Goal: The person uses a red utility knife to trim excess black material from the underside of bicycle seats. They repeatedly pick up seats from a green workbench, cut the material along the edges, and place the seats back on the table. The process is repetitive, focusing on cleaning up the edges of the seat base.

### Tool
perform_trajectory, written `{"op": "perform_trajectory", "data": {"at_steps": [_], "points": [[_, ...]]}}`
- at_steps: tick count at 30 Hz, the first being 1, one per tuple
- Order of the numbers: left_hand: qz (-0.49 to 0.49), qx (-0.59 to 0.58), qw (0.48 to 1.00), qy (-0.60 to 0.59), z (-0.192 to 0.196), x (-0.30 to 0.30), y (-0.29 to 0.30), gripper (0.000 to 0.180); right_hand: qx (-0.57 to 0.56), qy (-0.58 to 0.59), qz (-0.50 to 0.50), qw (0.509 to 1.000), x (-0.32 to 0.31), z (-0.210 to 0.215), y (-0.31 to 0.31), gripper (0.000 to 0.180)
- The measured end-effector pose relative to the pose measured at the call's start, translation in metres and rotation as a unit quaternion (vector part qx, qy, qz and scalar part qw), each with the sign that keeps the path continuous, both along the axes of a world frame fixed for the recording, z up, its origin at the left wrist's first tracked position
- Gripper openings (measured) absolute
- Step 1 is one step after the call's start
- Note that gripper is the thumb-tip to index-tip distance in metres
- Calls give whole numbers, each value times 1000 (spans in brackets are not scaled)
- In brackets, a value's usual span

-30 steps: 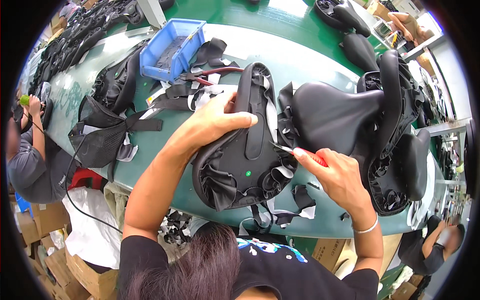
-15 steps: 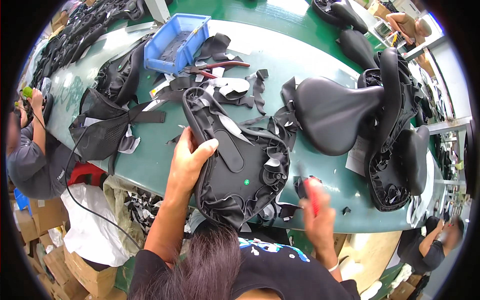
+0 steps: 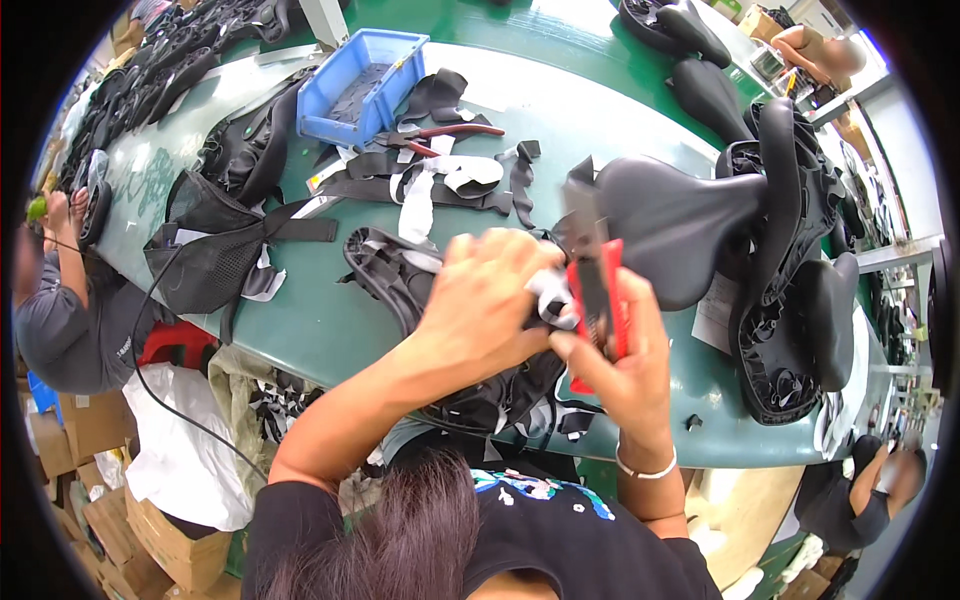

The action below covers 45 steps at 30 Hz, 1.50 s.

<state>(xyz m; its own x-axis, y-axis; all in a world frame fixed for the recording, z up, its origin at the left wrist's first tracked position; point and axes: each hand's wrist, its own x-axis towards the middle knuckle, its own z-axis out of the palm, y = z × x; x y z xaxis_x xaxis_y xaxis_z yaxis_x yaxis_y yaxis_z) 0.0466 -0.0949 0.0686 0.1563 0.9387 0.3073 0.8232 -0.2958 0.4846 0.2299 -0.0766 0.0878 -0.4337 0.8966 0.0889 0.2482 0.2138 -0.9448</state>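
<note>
A black bicycle saddle lies underside up at the table's near edge, mostly covered by my hands. My left hand reaches over it with fingers curled at its right side, pinching a black-and-white fabric edge of the cover. Beside that edge, my right hand grips a red utility knife. Its grey blade points away from me and is blurred. A finished-looking black saddle sits top side up just beyond the knife. Whether the blade touches the fabric, I cannot tell.
Red-handled pliers and fabric scraps lie beyond the saddle, near a blue bin. More saddles are stacked at the right. A black mesh piece lies left. People work at both sides.
My left hand has moved from the saddle's left rim to its right side. The saddle sits lower and is more covered. My right hand has brought the knife up to the fabric edge.
</note>
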Motion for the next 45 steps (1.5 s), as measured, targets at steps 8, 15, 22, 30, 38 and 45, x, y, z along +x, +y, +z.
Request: {"op": "perform_trajectory", "data": {"at_steps": [8, 15, 22, 30, 38, 45], "points": [[-58, -45, 988, -133, -18, -5, 21, 16, 271, -279, 85, 918, 57, -14, 10, 47], [-13, -108, 565, -818, -16, -24, 23, 18, 189, -391, 22, 900, 48, -13, -49, 54], [-93, 108, 986, -90, 5, -27, 30, 34, 243, -417, 22, 876, 33, -7, -5, 48], [214, -48, 894, -392, -28, -48, 47, 37, 192, -459, 47, 866, 28, 0, -49, 53], [106, -113, 798, -583, -14, -35, -35, 38, 277, -353, 306, 840, 12, 29, 101, 52], [-107, 70, 647, -752, 14, -105, -35, 42, 364, -532, 231, 729, 31, 40, 41, 53]]}}
